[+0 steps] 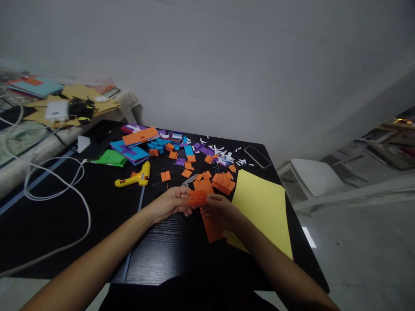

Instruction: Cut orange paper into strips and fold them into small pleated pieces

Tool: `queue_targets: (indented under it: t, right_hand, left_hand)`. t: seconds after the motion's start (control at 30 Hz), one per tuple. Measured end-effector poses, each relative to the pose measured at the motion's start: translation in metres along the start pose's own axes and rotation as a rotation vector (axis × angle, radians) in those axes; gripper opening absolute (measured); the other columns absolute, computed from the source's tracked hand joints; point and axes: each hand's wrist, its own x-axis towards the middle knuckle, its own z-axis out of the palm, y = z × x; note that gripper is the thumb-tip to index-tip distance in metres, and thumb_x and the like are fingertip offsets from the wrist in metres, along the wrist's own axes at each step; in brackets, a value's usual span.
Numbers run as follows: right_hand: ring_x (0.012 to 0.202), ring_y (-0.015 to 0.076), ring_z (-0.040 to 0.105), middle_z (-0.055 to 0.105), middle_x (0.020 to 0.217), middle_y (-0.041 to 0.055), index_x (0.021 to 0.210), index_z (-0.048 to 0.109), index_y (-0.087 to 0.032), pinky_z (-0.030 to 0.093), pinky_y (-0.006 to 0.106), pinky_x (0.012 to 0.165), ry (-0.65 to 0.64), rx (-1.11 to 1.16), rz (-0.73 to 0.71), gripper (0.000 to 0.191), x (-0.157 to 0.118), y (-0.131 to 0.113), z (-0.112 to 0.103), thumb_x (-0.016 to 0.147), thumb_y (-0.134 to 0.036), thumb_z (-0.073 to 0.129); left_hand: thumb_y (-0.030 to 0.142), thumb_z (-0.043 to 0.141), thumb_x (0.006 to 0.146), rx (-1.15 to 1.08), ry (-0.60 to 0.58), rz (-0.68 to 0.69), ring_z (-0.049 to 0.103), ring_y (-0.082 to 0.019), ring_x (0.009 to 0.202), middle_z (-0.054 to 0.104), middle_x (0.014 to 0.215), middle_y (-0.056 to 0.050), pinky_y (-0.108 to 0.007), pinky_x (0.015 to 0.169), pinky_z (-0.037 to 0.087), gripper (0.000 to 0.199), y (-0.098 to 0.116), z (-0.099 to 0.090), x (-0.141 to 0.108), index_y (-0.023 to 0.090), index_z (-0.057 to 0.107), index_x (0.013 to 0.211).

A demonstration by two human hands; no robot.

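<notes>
Between my two hands is a small folded piece of orange paper (pixel 197 198), held just above the table. My left hand (pixel 173 202) pinches its left end, and my right hand (pixel 220 210) grips the right end. Under and behind the right hand lies a larger orange sheet (pixel 212 229). A pair of scissors (pixel 189 180) rests just beyond the left hand, partly hidden. Farther back sits a stack of folded orange pieces (pixel 223 183), with more small orange pieces (pixel 165 176) scattered around.
A yellow glue gun (pixel 133 176) lies left of the hands. Yellow sheets (pixel 264 207) cover the table's right side, with a phone (pixel 257 157) behind. White paper scraps (pixel 223 154) and coloured paper stacks (pixel 141 136) lie at the back. A white cable (pixel 87 211) loops across the left.
</notes>
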Motion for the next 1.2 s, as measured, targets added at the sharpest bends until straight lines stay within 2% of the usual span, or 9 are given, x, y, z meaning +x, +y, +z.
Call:
queue_targets:
  t: [0.1, 0.33, 0.53, 0.73, 0.9, 1.07, 1.2]
  right_hand:
    - [0.067, 0.0127, 0.073, 0.079, 0.078, 0.0037, 0.084, 0.076, -0.015, 0.052, 0.02, 0.061, 0.022, -0.022, -0.01, 0.035, 0.001, 0.002, 0.0, 0.065, -0.037, 0.095]
    - [0.064, 0.014, 0.073, 0.077, 0.072, 0.0022, 0.081, 0.075, -0.015, 0.054, 0.023, 0.064, 0.088, 0.024, -0.035, 0.035, 0.006, 0.007, -0.001, 0.06, -0.03, 0.098]
    - [0.062, 0.0154, 0.073, 0.076, 0.07, 0.001, 0.079, 0.074, -0.015, 0.054, 0.025, 0.063, 0.127, 0.04, -0.065, 0.032, 0.01, 0.013, -0.004, 0.058, -0.023, 0.097]
    - [0.064, 0.0139, 0.071, 0.077, 0.073, 0.0007, 0.081, 0.074, -0.017, 0.053, 0.025, 0.065, 0.072, 0.077, -0.049, 0.027, 0.008, 0.013, -0.005, 0.063, -0.022, 0.093]
    - [0.064, 0.0098, 0.068, 0.078, 0.08, 0.0005, 0.088, 0.075, -0.017, 0.051, 0.019, 0.062, -0.018, 0.127, 0.011, 0.028, 0.003, 0.012, -0.007, 0.067, -0.022, 0.091]
    - [0.064, 0.0097, 0.066, 0.078, 0.084, 0.0022, 0.092, 0.076, -0.017, 0.049, 0.019, 0.06, -0.076, 0.134, 0.028, 0.024, 0.003, 0.014, -0.008, 0.072, -0.023, 0.087]
    - [0.066, 0.0093, 0.067, 0.077, 0.082, 0.0017, 0.092, 0.078, -0.016, 0.051, 0.018, 0.063, -0.075, 0.155, 0.014, 0.026, 0.004, 0.012, -0.006, 0.068, -0.019, 0.087]
  left_hand:
    - [0.025, 0.086, 0.073, 0.058, -0.003, 0.034, 0.07, -0.014, 0.06, 0.076, 0.076, -0.008, -0.022, 0.057, 0.056, 0.026, -0.002, -0.001, 0.0, 0.011, 0.069, 0.088]
    - [0.027, 0.081, 0.079, 0.201, 0.017, 0.13, 0.072, -0.016, 0.065, 0.077, 0.076, -0.008, -0.026, 0.064, 0.058, 0.024, 0.0, -0.006, 0.001, 0.011, 0.069, 0.092]
    - [0.026, 0.082, 0.078, 0.217, 0.035, 0.141, 0.071, -0.015, 0.062, 0.076, 0.073, -0.006, -0.024, 0.063, 0.057, 0.023, 0.005, -0.008, -0.001, 0.011, 0.069, 0.089]
    - [0.026, 0.086, 0.075, 0.065, 0.032, 0.068, 0.07, -0.014, 0.06, 0.075, 0.075, -0.006, -0.022, 0.059, 0.057, 0.025, 0.003, -0.006, -0.001, 0.011, 0.07, 0.088]
    - [0.029, 0.088, 0.074, -0.102, -0.063, 0.026, 0.068, -0.012, 0.055, 0.074, 0.073, -0.007, -0.019, 0.054, 0.055, 0.03, -0.001, -0.005, -0.003, 0.011, 0.068, 0.087]
    - [0.029, 0.089, 0.075, -0.143, -0.099, 0.048, 0.067, -0.011, 0.056, 0.074, 0.073, -0.006, -0.017, 0.051, 0.053, 0.031, -0.003, -0.003, -0.003, 0.012, 0.068, 0.089]
    - [0.029, 0.092, 0.071, -0.168, -0.089, 0.04, 0.068, -0.01, 0.056, 0.074, 0.074, -0.006, -0.016, 0.052, 0.054, 0.033, -0.001, -0.001, -0.003, 0.01, 0.072, 0.088]
